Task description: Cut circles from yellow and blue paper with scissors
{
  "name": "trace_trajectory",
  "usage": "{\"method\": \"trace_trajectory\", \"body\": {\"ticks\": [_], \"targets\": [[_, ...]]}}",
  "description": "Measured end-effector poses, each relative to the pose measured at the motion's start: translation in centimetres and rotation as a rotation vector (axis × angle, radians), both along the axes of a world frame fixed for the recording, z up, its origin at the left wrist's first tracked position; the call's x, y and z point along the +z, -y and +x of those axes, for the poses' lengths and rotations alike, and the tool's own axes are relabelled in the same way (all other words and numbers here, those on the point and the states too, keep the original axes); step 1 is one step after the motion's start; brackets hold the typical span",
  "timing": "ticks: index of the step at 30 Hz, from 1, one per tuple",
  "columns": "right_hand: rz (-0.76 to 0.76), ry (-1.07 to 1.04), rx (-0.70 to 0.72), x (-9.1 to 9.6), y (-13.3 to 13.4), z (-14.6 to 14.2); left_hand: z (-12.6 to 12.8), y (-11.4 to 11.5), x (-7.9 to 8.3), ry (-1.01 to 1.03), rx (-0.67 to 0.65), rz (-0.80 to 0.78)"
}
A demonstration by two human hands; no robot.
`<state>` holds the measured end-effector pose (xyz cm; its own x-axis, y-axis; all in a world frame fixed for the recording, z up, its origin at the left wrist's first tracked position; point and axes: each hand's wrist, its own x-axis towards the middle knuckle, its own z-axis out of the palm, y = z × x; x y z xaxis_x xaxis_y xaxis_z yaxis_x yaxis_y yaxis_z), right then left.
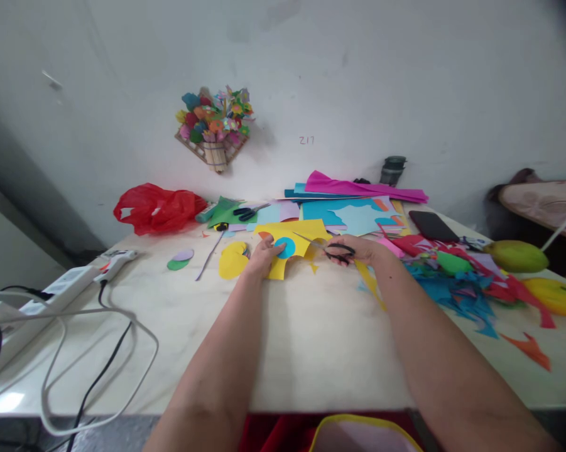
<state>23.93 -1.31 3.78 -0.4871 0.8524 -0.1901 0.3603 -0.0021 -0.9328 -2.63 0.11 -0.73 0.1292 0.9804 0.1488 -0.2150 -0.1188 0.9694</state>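
My left hand grips a sheet of yellow paper at its left side, thumb pressed on a blue paper circle that lies on the sheet. My right hand is closed round the black handles of a pair of scissors. The scissor blades point left over the yellow sheet, just right of the blue circle. Left of my left hand lie yellow paper circles. A narrow yellow strip hangs down beside my right wrist.
Paper scraps, a black phone and mangoes are at the right. Coloured sheets and another pair of scissors lie at the back. A red plastic bag is back left; a power strip and cables are at left.
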Motion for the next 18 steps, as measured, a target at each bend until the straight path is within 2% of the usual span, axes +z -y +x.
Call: {"method": "trace_trajectory", "body": {"ticks": [9, 14, 18], "targets": [[0.031, -0.008, -0.097, 0.30, 0.54, -0.20, 0.03, 0.15, 0.28, 0.115, -0.062, -0.074], [-0.001, -0.012, -0.085, 0.47, 0.72, -0.31, 0.02, 0.41, 0.54, 0.120, -0.114, -0.080], [-0.062, -0.105, -0.052, 0.47, 0.79, -0.47, 0.00, 0.48, 0.55, 0.111, -0.143, -0.082]]}}
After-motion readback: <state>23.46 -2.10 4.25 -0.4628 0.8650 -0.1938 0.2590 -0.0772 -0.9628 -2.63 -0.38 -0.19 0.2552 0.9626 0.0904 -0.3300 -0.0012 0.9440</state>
